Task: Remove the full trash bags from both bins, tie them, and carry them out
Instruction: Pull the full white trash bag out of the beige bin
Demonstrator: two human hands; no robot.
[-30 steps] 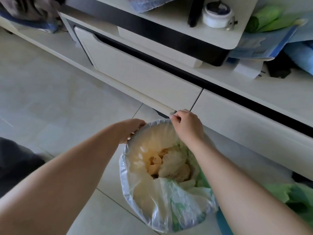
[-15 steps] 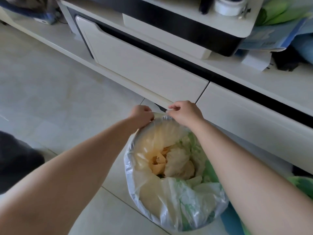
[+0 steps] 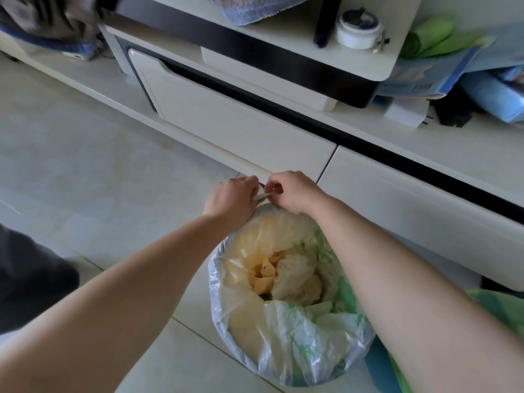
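A round bin lined with a clear trash bag [image 3: 286, 353] stands on the tiled floor below me. The bag is folded over the rim and holds yellow and white crumpled plastic [image 3: 272, 268]. My left hand [image 3: 231, 201] and my right hand [image 3: 292, 191] meet at the far edge of the rim. Both pinch a thin pulled-up strip of the bag's edge between them. My forearms cross over the bin's left and right sides.
A white low cabinet with drawers [image 3: 241, 129] runs just behind the bin. A green bag [image 3: 499, 304] lies at the right, a blue object [image 3: 377, 367] beside the bin. A white jar [image 3: 358, 29] and cloths sit on top. A dark shape [image 3: 28, 279] is at the left.
My hands came together from apart on the bin's rim to the far edge, and now pinch the bag's edge between them. The view has shifted a little.
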